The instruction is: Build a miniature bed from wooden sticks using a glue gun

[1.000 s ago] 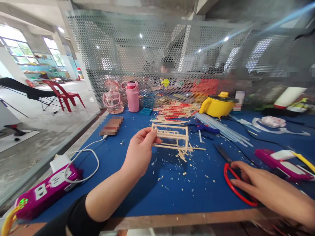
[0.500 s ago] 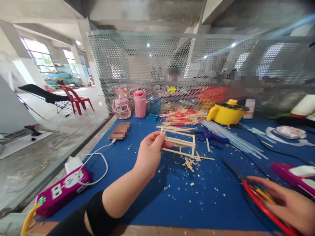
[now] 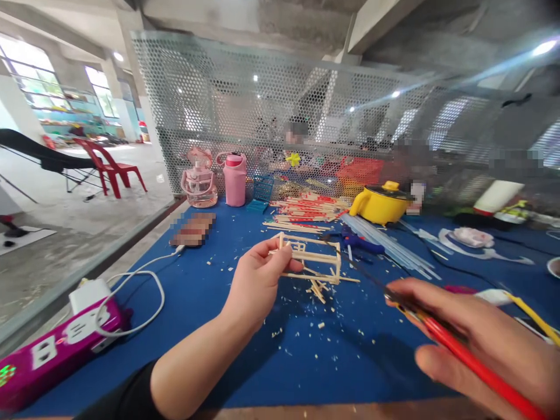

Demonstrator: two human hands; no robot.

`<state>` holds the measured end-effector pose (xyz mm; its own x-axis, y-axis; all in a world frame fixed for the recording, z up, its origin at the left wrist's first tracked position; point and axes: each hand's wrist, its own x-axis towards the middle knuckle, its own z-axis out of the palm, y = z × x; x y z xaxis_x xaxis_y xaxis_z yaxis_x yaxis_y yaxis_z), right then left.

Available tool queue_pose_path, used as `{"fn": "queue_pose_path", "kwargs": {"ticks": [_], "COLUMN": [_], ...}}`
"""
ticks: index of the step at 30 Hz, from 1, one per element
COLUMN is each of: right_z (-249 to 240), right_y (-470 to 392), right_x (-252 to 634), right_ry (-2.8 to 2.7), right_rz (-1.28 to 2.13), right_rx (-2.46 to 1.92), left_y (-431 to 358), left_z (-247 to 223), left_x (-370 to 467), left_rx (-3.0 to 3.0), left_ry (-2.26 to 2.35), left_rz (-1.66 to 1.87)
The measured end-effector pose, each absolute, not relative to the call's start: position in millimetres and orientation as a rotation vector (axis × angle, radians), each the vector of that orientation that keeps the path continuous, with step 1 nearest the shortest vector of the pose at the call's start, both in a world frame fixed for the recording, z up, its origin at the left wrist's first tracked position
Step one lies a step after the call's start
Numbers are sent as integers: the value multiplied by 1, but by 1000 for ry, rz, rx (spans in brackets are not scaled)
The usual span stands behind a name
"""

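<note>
My left hand (image 3: 260, 274) pinches the left end of a small wooden stick frame (image 3: 321, 256), built from thin pale sticks, above the blue table mat. In my right hand (image 3: 476, 326) is a pair of long-nose pliers (image 3: 455, 344) with red handles. Their long dark jaws point left toward the frame's right end; I cannot tell whether the tips touch it. Short cut stick pieces (image 3: 319, 290) lie below the frame. A blue glue gun (image 3: 363, 243) rests just behind it, on the right.
Behind are wooden sticks with red wrappers (image 3: 306, 207), translucent glue sticks (image 3: 389, 245) and a yellow electric pot (image 3: 385, 204). Pink bottles (image 3: 235, 179) stand back left. A cabled phone (image 3: 195, 228) and purple power strip (image 3: 65, 344) lie left. A perforated metal screen (image 3: 196, 105) closes the back.
My right hand has come up and left with the pliers, their jaws now near the frame. The frame, still in my left hand, has tilted slightly. The whole view has shifted right.
</note>
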<state>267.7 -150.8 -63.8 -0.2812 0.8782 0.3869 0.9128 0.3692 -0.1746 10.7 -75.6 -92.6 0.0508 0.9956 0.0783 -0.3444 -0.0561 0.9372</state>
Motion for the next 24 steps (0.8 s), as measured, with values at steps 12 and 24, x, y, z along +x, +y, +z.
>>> {"fn": "queue_pose_path", "kwargs": {"ticks": [12, 24], "right_z": [-46, -58], "right_y": [-128, -123], "right_x": [216, 220], "right_ry": [-2403, -2376], "right_rz": [8, 89], "right_rx": [-1523, -1463], "left_y": [-79, -80], "left_z": [-93, -95], "left_x": [11, 11], "left_rx": [1041, 1081], "left_ry": [883, 902], "left_rz": [1304, 1292]}}
